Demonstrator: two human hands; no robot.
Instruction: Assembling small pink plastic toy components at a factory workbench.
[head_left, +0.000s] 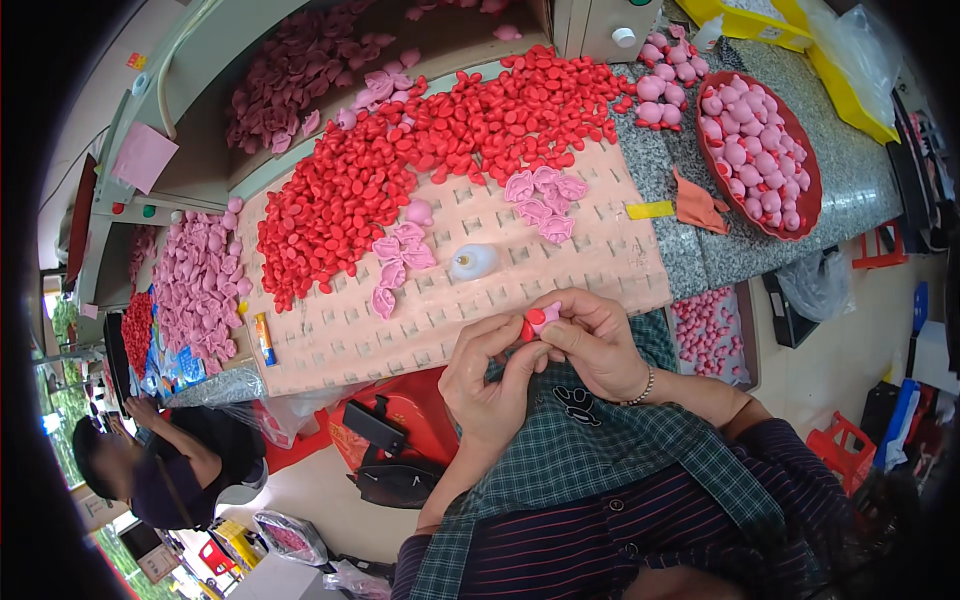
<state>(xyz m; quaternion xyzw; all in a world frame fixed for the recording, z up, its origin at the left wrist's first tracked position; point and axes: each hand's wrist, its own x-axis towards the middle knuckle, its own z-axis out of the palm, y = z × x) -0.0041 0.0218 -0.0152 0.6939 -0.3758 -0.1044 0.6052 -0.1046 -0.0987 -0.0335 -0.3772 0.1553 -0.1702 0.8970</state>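
Close to my body at the near table edge, both hands meet around a small pink toy part [549,313] with red rounded pieces [530,325] at its side. My left hand [487,378] pinches the red pieces between thumb and fingers. From the other side, my right hand [603,345] is closed on the pink part, its thumb pressed toward the red. Fingertips hide some of the join. Just beyond my hands rests a small whitish squeeze bottle [474,262]. Pink hollow pieces lie past it, in a left group [400,252] and a right group [546,200].
A heap of red pieces [440,135] spans the table's far side. Pink pieces [198,285] pile up at left, near a yellow-blue tube [265,340]. At right stands a red basket [808,208] of pink toys. Another person [170,455] works at far left.
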